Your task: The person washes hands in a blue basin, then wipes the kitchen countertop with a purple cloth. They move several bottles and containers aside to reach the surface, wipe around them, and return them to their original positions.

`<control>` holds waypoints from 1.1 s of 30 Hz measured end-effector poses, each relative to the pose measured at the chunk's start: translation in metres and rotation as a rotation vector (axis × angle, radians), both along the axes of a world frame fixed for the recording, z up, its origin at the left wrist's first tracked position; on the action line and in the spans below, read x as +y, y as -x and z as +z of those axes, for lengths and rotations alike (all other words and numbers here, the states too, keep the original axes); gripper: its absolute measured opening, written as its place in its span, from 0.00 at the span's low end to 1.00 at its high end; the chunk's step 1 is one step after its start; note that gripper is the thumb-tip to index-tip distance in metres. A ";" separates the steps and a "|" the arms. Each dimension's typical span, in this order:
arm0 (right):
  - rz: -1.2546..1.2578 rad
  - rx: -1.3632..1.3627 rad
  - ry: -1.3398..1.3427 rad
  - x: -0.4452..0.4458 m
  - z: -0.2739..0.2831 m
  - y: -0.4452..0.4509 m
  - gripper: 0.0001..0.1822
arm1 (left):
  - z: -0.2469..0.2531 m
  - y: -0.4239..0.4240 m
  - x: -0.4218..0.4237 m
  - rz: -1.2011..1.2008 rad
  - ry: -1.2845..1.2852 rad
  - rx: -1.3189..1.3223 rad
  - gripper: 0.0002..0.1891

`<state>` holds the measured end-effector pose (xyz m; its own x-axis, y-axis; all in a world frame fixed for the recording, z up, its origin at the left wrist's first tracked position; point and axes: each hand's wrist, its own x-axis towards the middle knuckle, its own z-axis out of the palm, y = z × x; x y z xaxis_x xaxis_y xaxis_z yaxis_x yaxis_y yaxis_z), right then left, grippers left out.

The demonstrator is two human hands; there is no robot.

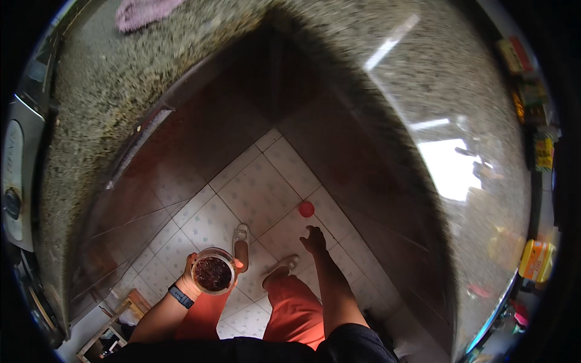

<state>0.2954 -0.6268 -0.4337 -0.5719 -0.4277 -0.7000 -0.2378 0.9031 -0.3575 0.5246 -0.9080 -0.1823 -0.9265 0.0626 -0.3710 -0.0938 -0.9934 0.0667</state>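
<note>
My left hand (pixel 190 272), with a dark watch on its wrist, grips an uncovered clear jar (pixel 196 282). Dark reddish-brown contents (pixel 213 273) show through the jar's mouth. Low on the right, my right hand (pixel 314 240) stretches downward with nothing in it, its thumb and fingers apart. Just beyond those fingertips is a round red disc (pixel 306 209), probably a lid, seen against the tiled floor (pixel 254 181). A small gap shows between the hand and the disc.
A speckled stone counter (pixel 104 90) wraps around me above dark cupboard fronts (pixel 218 113). A pink cloth (pixel 147 13) lies on it. At left is a stove with a knob (pixel 11 204); at right, a yellow-orange pack (pixel 536 261). A wooden rack (pixel 106 333) stands lower left.
</note>
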 end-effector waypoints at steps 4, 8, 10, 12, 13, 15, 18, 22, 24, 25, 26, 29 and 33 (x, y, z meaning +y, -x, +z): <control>-0.125 0.161 -0.083 -0.020 -0.071 0.007 0.50 | -0.038 0.022 -0.016 -0.074 -0.009 0.083 0.51; -0.181 0.120 -0.162 -0.034 -0.107 0.022 0.62 | -0.061 0.027 -0.023 -0.056 0.000 0.066 0.50; -0.200 0.128 -0.179 -0.041 -0.115 0.023 0.64 | -0.071 0.025 -0.025 -0.020 -0.026 0.054 0.50; -0.211 0.154 -0.203 -0.047 -0.127 0.023 0.66 | -0.070 0.025 -0.023 0.021 0.084 -0.023 0.53; -0.176 0.183 -0.203 -0.048 -0.135 0.020 0.64 | -0.072 0.025 -0.023 0.042 0.139 -0.064 0.54; -0.104 0.238 -0.208 -0.045 -0.144 0.015 0.61 | -0.077 0.023 -0.020 0.035 0.205 -0.053 0.51; 0.001 0.307 -0.269 -0.048 -0.146 0.013 0.48 | -0.080 0.024 -0.026 -0.017 0.116 -0.123 0.48; -0.044 0.213 -0.004 -0.052 -0.079 -0.005 0.43 | -0.061 0.046 -0.010 0.063 0.087 -0.123 0.52; -0.100 0.123 0.141 -0.040 -0.037 -0.023 0.45 | -0.024 0.063 -0.009 0.042 0.093 -0.107 0.53; -0.129 0.077 0.213 -0.039 -0.012 -0.030 0.46 | -0.006 0.069 -0.010 0.041 0.126 -0.094 0.51; -0.165 -0.007 0.190 -0.035 0.015 -0.039 0.47 | 0.016 0.075 -0.009 0.039 0.160 -0.083 0.49; -0.321 -0.266 0.324 -0.025 0.092 -0.054 0.49 | 0.074 0.095 -0.017 0.049 0.260 -0.068 0.46; -0.535 -0.617 0.381 -0.031 0.227 -0.044 0.47 | 0.146 0.115 -0.027 0.031 0.185 -0.022 0.47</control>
<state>0.3390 -0.6583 -0.2068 -0.3306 -0.4778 -0.8139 0.5137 0.6324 -0.5799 0.4096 -0.9350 -0.0362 -0.9183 -0.0369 -0.3941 -0.0669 -0.9668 0.2465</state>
